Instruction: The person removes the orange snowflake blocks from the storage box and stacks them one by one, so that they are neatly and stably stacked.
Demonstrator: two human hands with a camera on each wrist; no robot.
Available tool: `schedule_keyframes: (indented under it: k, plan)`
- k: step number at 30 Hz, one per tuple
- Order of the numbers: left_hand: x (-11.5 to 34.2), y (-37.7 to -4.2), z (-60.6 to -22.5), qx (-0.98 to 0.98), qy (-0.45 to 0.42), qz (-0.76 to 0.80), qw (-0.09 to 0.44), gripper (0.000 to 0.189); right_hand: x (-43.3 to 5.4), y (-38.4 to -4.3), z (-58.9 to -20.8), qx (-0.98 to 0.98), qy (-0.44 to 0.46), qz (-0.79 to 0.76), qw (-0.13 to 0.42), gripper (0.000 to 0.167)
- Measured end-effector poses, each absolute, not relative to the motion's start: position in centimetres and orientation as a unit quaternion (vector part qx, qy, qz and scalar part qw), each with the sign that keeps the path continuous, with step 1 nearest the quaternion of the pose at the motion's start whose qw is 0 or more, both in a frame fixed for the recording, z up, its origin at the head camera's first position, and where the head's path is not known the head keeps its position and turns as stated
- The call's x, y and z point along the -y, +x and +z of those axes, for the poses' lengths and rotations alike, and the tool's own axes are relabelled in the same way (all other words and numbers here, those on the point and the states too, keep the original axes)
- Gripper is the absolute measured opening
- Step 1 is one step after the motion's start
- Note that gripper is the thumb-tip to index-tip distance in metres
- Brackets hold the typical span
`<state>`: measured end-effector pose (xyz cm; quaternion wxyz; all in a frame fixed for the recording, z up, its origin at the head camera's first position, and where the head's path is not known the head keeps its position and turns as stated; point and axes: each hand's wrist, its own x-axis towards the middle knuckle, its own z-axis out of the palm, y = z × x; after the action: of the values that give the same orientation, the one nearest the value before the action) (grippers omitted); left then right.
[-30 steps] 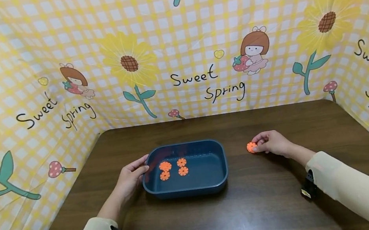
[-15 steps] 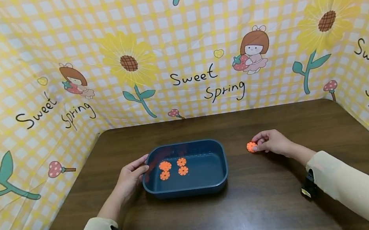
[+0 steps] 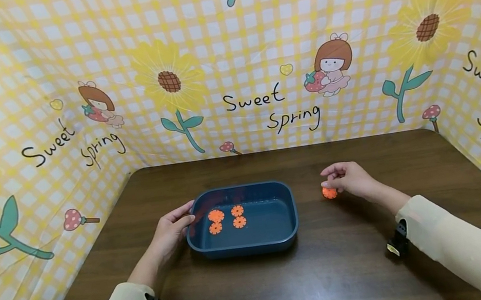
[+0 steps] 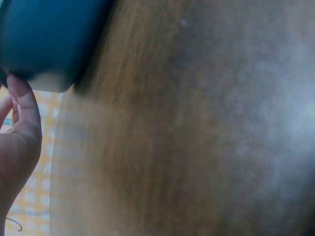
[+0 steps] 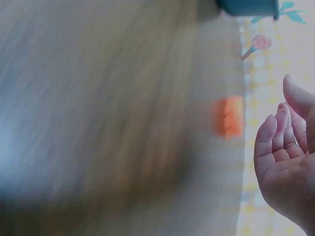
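My left hand (image 3: pixel 169 233) holds the left end of a dark blue rectangular baking pan (image 3: pixel 278 243), thumb at the rim; the left wrist view shows the thumb against the pan's wall. Several orange notched plastic discs (image 3: pixel 239 221) lie in the pan's left half, two of them overlapping at the back left. To the right of the pan, a short stack of the same orange discs (image 3: pixel 330 193) stands on the table. My right hand (image 3: pixel 355 182) is just above this stack. In the right wrist view the fingers are spread apart from the stack (image 5: pixel 233 116), with nothing between them.
The brown wooden table (image 3: pixel 262 292) is bounded behind and at both sides by a yellow checked cloth (image 3: pixel 243 40) with printed flowers. A small black camera is strapped to each wrist, below the cream sleeves (image 3: pixel 449 233).
Over the last half second my right hand has let go of the orange discs and risen slightly, its fingers parting. The left hand and the pan stay where they were.
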<state>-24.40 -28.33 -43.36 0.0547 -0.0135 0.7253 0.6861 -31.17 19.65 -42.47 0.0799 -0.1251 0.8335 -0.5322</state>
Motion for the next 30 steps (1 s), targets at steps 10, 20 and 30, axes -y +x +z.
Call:
schedule_keyframes:
  k: [10,20,30]
  plan:
    - [28.3,-24.5,-43.3,-0.724,-0.017,0.687,0.057,0.050,-14.6,-30.1,-39.8,-0.808,-0.157,-0.562,0.074,0.034]
    - [28.2,-24.5,-43.3,-0.720,-0.019,0.692,0.054,0.049,-9.3,-29.2,-38.4,-0.791,-0.203,-0.572,0.079,0.032]
    - [28.3,-24.5,-43.3,-0.720,-0.012,0.691,0.054,0.051,-5.1,-28.5,-37.8,-0.760,-0.203,-0.607,0.115,0.028]
